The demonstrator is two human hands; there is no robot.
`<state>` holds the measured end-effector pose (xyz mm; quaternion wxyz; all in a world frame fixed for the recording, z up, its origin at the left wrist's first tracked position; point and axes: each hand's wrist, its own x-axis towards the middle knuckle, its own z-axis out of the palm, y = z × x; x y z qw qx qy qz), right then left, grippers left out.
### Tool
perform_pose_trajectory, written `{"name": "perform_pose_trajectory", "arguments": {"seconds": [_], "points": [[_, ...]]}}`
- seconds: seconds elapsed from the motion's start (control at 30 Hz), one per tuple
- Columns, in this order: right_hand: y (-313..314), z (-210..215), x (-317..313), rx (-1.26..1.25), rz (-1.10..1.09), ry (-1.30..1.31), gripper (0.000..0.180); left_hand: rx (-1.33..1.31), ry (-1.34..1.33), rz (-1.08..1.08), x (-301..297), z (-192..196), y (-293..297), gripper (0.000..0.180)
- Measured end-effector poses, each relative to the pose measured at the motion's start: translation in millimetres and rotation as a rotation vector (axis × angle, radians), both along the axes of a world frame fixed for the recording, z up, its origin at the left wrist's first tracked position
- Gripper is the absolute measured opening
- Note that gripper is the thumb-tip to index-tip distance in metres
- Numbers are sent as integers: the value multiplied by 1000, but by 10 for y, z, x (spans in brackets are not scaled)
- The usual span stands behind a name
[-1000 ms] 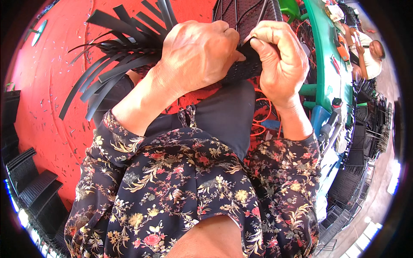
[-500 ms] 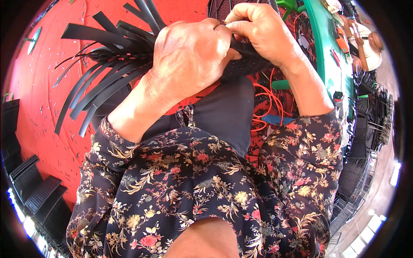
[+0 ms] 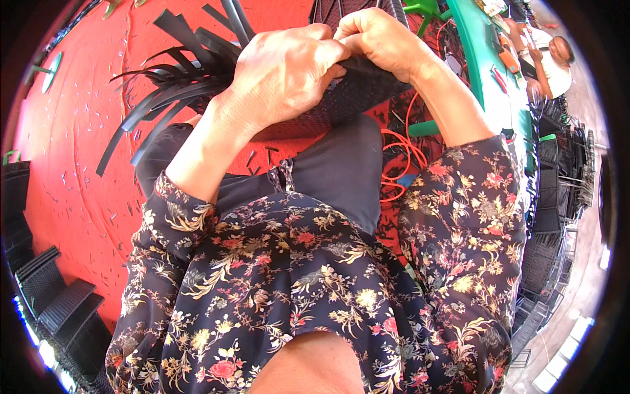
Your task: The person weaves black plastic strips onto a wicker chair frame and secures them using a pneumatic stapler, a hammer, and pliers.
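Observation:
Above my lap stands a black woven piece [image 3: 357,92] of flat strips, its weave seen below my hands. Loose black strips [image 3: 180,36] fan out from it to the left. My left hand [image 3: 282,75] lies over its upper edge with the fingers curled in, back of the hand up. Right beside it, my right hand [image 3: 384,46] is pinched, thumb against forefinger, at the same edge. The fingertips of both hands nearly meet there. What sits between them is too small and covered to make out, probably a strip's end.
Black scraps litter the red floor [image 3: 79,217]. An orange hose [image 3: 410,151] coils at right by a green table [image 3: 467,39] bearing red-handled tools [image 3: 499,79]. Beyond it sits a person in white [image 3: 548,62]. Black woven furniture [image 3: 65,305] stands at lower left, more [image 3: 548,203] at far right.
Both hands have shifted slightly left, and the woven piece has turned so its loose strips bunch higher and closer to my left hand. The right hand still pinches.

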<state>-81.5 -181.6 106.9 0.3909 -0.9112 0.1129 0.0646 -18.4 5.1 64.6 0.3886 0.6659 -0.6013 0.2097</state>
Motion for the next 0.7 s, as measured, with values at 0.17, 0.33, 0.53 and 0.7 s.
{"name": "perform_pose_trajectory", "arguments": {"seconds": [0.17, 0.33, 0.53, 0.7], "points": [[212, 143, -171, -388, -55, -656, 12, 38, 69, -31, 96, 19, 26, 16], [187, -200, -683, -266, -436, -932, 30, -43, 64, -65, 137, -78, -12, 14], [-141, -756, -459, -733, -400, -1238, 22, -3, 13, -139, 172, -4, -57, 13], [-329, -494, -227, -616, -442, -1181, 23, 98, 227, -117, 228, 249, -320, 15]]}}
